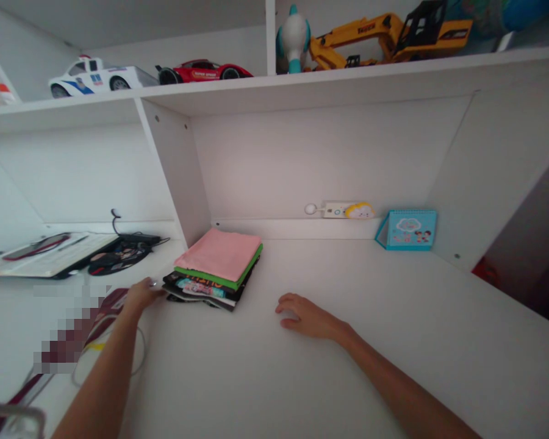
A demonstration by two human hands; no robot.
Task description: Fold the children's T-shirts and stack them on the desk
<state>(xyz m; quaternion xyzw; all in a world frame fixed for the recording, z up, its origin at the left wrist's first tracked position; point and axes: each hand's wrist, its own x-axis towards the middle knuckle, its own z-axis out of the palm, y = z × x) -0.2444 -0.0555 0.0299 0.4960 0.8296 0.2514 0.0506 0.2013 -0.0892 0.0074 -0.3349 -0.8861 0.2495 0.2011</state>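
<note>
1. Nearest to the camera, two bare forearms are seen. Both are cut off by the lower edge of the picture, so the elbows are not shown.
2. At the far left, a blurred patch (68, 329) is broken into squares, and what lies under it cannot be read. Beside it, a dark red item (114, 303) and a pale cord (143, 350) are only partly seen, and the item cannot be named with certainty.
3. The left hand (143, 294) is laid against the lower left edge of the stack of folded clothes (213, 274). Its fingertips are hidden by the back of the hand, so it cannot be told whether the edge is pinched or only touched.
4. The stack is placed on the white desk (348, 353), just beside the upright divider (178, 171). A pink cloth (219, 251) is on top, a green one is under it, and dark printed ones are at the bottom. The folding is judged to be done, since all pieces are laid flat. The lowest pieces stick out a little at the front, so some straightening is perhaps left.
5. The right hand (304, 317) is rested palm down on the bare desk, released, with the fingers slightly bent. Nothing is held in it, and it is kept apart from the stack.
6. At the back right, a blue booklet (409, 230) is stood against the wall. Its print is too small to be read.
</note>
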